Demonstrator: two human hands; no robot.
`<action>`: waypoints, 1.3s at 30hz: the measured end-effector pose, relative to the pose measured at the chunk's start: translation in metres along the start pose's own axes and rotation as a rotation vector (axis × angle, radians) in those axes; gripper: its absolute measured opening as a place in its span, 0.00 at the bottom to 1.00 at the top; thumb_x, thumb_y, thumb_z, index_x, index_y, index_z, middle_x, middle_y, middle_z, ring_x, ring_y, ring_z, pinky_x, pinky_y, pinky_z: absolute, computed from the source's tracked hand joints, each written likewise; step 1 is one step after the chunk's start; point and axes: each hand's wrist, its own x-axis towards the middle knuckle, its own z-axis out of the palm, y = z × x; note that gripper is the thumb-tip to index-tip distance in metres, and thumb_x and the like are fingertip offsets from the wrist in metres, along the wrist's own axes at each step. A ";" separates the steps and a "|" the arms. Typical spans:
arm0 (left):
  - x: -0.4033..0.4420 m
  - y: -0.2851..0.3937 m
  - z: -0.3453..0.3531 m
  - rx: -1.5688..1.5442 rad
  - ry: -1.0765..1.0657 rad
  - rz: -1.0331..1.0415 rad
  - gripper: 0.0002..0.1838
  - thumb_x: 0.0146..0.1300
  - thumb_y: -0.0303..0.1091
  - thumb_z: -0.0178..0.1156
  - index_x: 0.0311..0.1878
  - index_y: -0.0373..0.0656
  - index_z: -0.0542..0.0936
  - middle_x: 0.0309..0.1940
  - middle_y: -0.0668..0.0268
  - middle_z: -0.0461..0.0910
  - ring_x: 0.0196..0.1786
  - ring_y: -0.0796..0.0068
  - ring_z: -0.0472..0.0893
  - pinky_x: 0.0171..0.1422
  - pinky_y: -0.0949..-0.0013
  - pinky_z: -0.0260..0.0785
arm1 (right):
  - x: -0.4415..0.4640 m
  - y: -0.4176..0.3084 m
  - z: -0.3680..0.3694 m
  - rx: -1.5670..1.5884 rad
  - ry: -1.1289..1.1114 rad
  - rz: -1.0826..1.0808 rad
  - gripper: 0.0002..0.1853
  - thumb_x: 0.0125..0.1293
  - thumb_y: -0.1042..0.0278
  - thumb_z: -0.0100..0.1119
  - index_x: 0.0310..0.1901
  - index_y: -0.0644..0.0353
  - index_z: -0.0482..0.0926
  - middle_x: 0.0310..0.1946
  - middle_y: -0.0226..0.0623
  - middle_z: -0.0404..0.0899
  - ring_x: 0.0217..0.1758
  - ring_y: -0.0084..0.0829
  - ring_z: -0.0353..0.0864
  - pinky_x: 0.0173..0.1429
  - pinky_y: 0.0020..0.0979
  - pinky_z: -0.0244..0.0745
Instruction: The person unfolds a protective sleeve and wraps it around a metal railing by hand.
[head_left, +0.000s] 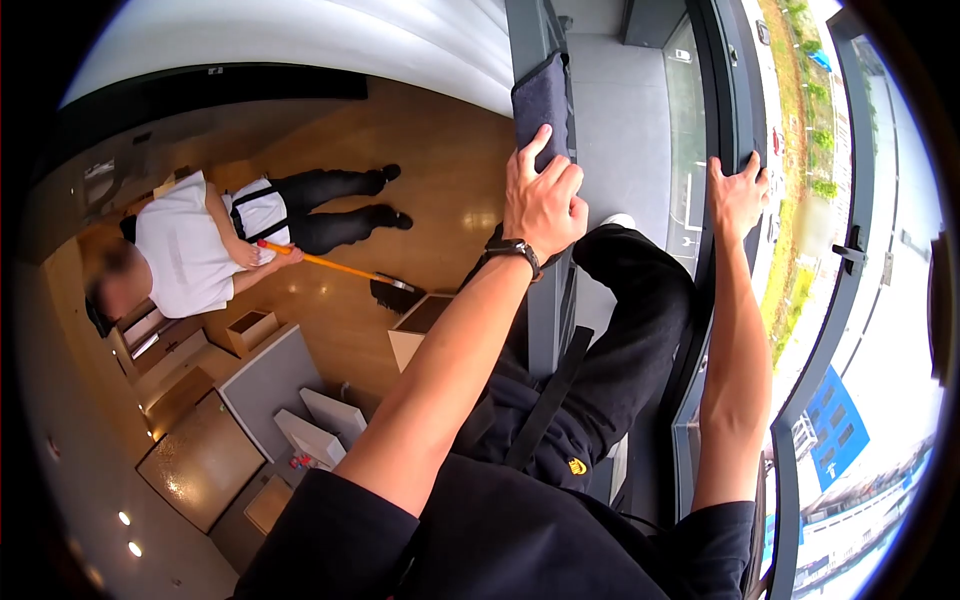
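My left hand (pixel 545 200), with a watch on the wrist, presses a folded dark grey cloth (pixel 541 100) against a grey metal frame (pixel 545 335). Its index finger lies stretched along the cloth and the other fingers are curled. Over on the right, my right hand (pixel 738 198) grips the dark window frame (pixel 737 95), its thumb on the near side and its fingertips bent over the outer edge. My bent leg (pixel 640 320) in black trousers is between the two frames, over a light grey surface (pixel 622 120).
A person (pixel 190 245) in a white shirt stands on the brown floor (pixel 440 140), holding a broom (pixel 345 268) with an orange handle. White curtain fabric (pixel 430 40) hangs beside the grey frame. An open window sash (pixel 830 330) is at right, with greenery and buildings outside.
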 end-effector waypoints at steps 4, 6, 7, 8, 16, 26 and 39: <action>0.004 0.004 -0.003 -0.036 0.060 -0.022 0.05 0.44 0.22 0.56 0.23 0.44 0.70 0.27 0.66 0.73 0.68 0.46 0.66 0.66 0.52 0.60 | 0.003 0.003 0.005 -0.044 0.033 -0.026 0.43 0.58 0.37 0.58 0.72 0.49 0.62 0.71 0.53 0.60 0.69 0.60 0.65 0.68 0.52 0.68; 0.002 0.002 -0.002 -0.027 0.045 -0.011 0.04 0.45 0.22 0.56 0.23 0.44 0.73 0.28 0.67 0.75 0.69 0.46 0.66 0.67 0.52 0.60 | 0.000 0.000 0.000 -0.025 0.036 -0.006 0.42 0.58 0.37 0.58 0.72 0.48 0.62 0.71 0.53 0.61 0.68 0.60 0.65 0.68 0.52 0.68; 0.003 0.003 -0.001 -0.029 0.048 -0.003 0.04 0.45 0.22 0.56 0.23 0.44 0.73 0.28 0.67 0.75 0.69 0.46 0.66 0.67 0.52 0.60 | -0.001 -0.003 -0.005 0.000 0.004 0.007 0.42 0.58 0.40 0.58 0.71 0.50 0.62 0.71 0.53 0.60 0.70 0.58 0.62 0.70 0.52 0.66; 0.003 0.002 -0.001 -0.037 0.051 -0.001 0.04 0.45 0.22 0.56 0.23 0.44 0.74 0.28 0.67 0.75 0.69 0.46 0.66 0.68 0.52 0.60 | -0.002 -0.006 -0.008 0.026 -0.030 0.018 0.42 0.57 0.42 0.58 0.71 0.53 0.62 0.71 0.54 0.60 0.72 0.56 0.60 0.71 0.52 0.64; -0.001 0.002 -0.003 -0.027 -0.010 -0.001 0.11 0.46 0.22 0.55 0.34 0.44 0.80 0.39 0.65 0.80 0.70 0.46 0.64 0.71 0.51 0.58 | -0.003 -0.007 -0.009 0.031 -0.012 0.023 0.41 0.58 0.43 0.58 0.70 0.53 0.63 0.70 0.53 0.61 0.73 0.56 0.59 0.72 0.51 0.63; -0.087 0.039 -0.007 -0.136 0.010 -0.279 0.44 0.52 0.24 0.54 0.75 0.34 0.53 0.77 0.43 0.49 0.78 0.42 0.51 0.79 0.50 0.49 | -0.003 -0.007 -0.006 0.020 0.006 0.014 0.41 0.58 0.41 0.58 0.71 0.53 0.62 0.69 0.54 0.63 0.73 0.58 0.60 0.73 0.52 0.61; -0.086 0.039 -0.015 -0.286 0.003 -0.319 0.34 0.58 0.25 0.64 0.69 0.36 0.66 0.74 0.48 0.58 0.72 0.47 0.65 0.74 0.56 0.61 | -0.003 -0.005 -0.005 0.063 -0.006 0.034 0.42 0.57 0.40 0.59 0.71 0.53 0.63 0.71 0.54 0.60 0.74 0.57 0.57 0.72 0.55 0.61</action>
